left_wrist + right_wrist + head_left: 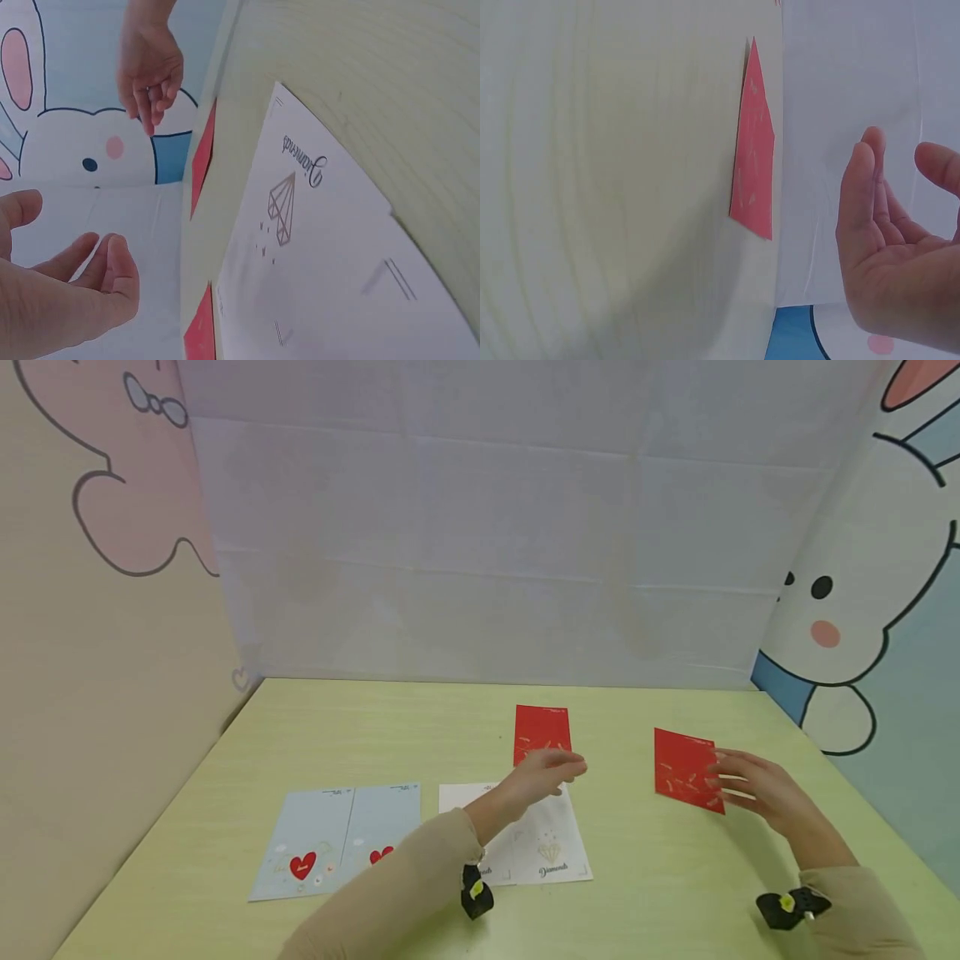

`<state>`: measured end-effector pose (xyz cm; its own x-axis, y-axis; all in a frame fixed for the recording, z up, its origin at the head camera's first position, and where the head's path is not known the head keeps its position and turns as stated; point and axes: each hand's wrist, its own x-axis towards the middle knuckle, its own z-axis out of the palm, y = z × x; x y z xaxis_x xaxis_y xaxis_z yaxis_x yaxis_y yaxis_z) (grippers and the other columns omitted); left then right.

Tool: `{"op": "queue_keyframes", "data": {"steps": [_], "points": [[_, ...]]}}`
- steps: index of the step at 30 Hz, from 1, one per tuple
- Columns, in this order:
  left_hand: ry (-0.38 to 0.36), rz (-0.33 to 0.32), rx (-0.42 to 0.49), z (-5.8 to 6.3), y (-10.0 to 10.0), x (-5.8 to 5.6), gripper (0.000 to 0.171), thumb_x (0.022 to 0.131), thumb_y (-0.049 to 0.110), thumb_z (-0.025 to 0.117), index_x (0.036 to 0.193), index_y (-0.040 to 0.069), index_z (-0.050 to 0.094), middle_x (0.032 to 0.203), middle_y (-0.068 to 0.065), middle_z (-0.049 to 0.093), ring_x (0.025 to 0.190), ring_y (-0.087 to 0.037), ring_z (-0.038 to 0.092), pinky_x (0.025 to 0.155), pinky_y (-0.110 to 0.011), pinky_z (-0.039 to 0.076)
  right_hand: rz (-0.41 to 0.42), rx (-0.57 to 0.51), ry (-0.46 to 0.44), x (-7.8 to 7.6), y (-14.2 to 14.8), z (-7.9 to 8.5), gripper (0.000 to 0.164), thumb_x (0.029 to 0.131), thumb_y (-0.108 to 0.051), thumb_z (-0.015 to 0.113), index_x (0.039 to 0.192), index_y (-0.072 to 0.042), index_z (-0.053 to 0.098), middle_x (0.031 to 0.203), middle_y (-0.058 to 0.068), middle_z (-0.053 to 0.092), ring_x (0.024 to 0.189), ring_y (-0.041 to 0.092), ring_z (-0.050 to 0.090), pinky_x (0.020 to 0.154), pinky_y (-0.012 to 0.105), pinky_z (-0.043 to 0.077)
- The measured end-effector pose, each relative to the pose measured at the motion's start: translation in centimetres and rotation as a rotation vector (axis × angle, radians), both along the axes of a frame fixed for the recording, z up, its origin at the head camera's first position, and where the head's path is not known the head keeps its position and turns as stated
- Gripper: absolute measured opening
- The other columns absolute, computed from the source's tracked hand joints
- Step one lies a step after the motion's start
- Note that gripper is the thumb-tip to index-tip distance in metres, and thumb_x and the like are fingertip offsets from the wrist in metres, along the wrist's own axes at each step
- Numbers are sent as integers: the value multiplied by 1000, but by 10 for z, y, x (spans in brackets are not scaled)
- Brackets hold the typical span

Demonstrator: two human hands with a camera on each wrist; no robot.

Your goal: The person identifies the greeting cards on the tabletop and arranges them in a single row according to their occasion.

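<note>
Apparently a Positioning Step, Nothing Held

The right grip (768,789), fingers relaxed and thumb set apart, hovered at the rectangular red paper card with pale markings (682,772) on the right side of the pale yellow-green surface (652,893). In the head view it overlapped the card's right edge; the right wrist view showed a gap. The left grip (534,777) was likewise unclosed and unloaded, suspended over the white paper sheet with a diamond motif (570,827). A second red paper card (542,727) lay beyond that sheet; two pale blue paper panels with red hearts (322,827) lay to its left.

By judgement, the step in hand was either lifting or placing the first card; which one could not be determined. Lifting called for lowering the right grip and pinching an edge; placing called for withdrawal.
</note>
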<state>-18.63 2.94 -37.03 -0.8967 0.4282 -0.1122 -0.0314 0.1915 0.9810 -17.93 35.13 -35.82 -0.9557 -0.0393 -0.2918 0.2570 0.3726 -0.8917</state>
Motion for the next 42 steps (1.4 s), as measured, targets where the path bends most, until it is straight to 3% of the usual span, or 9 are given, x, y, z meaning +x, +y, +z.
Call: {"op": "queue_keyframes", "data": {"steps": [7, 14, 16, 22, 29, 36, 42], "points": [[-56, 39, 0, 1, 26, -3, 32, 84, 29, 59, 110, 11, 60, 97, 4, 59, 96, -22, 54, 75, -31, 46, -107, -97, -41, -7, 16, -10, 75, 91, -38, 43, 136, 10, 7, 100, -1, 49, 77, 2, 53, 73, 27, 48], [-109, 92, 18, -3, 47, -8, 35, 83, 30, 61, 111, 9, 59, 98, 3, 58, 93, -17, 55, 77, -31, 45, -197, -122, -82, -10, 28, -17, 85, 87, -43, 49, 137, 8, 4, 110, 14, 45, 70, 1, 54, 71, 29, 48], [-133, 114, 14, -5, 54, -10, 36, 82, 30, 62, 112, 9, 59, 98, 2, 58, 93, -18, 55, 79, -33, 44, -207, -129, -83, -10, 30, -18, 85, 86, -43, 50, 136, 9, 4, 105, 11, 47, 69, 1, 55, 72, 30, 48], [-189, 143, 31, -9, 76, -11, 36, 82, 29, 62, 112, 8, 58, 102, -1, 58, 96, -23, 55, 85, -38, 40, -231, -130, -102, -11, 34, -21, 80, 89, -39, 48, 136, 10, 5, 89, -3, 50, 68, 2, 56, 71, 29, 49], [-219, 154, 8, -16, 94, -10, 39, 82, 30, 62, 113, 7, 57, 105, -2, 56, 94, -27, 56, 87, -41, 37, -222, -96, -120, -12, 39, -24, 74, 91, -37, 41, 136, 10, 5, 89, 0, 52, 67, 1, 55, 70, 28, 48], [-236, 196, 54, -24, 106, -8, 40, 81, 27, 63, 112, 3, 56, 107, -3, 55, 97, -26, 53, 85, -37, 40, -210, -108, -128, -12, 39, -24, 72, 92, -35, 40, 136, 10, 5, 79, -8, 54, 68, 4, 58, 69, 28, 49], [-256, 166, 2, -23, 114, -6, 47, 80, 33, 63, 118, 6, 52, 111, -1, 54, 99, -25, 53, 88, -38, 37, -177, -92, -129, -10, 36, -23, 72, 92, -35, 40, 134, 13, 7, 81, -7, 57, 70, 5, 59, 69, 28, 49]]}}
